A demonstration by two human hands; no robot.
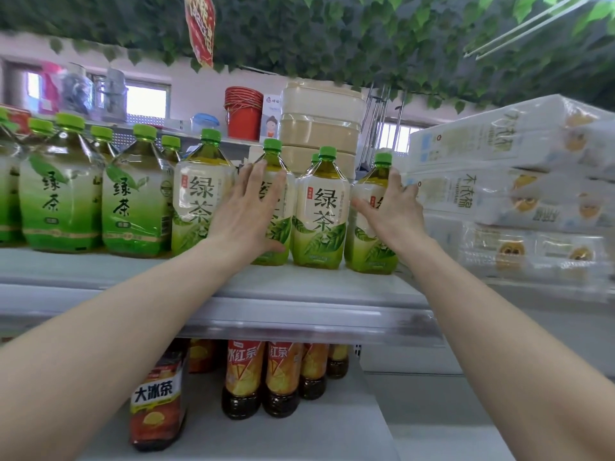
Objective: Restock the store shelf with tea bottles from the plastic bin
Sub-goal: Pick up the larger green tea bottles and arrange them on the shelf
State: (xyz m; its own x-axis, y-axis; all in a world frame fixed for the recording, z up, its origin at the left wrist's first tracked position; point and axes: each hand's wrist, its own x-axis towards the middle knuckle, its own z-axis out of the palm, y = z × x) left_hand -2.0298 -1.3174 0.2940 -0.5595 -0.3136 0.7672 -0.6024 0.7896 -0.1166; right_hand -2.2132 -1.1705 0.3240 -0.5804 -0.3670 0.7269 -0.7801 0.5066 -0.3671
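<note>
Four pale-label tea bottles; two hands touching.

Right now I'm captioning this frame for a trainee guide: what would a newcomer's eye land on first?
Two bare arms reaching in: the left hand lies flat on a green tea bottle, the right hand touches the end bottle of the row. Green caps line the upper shelf, white tissue packs stacked at right. Below stand amber iced tea bottles.
</note>
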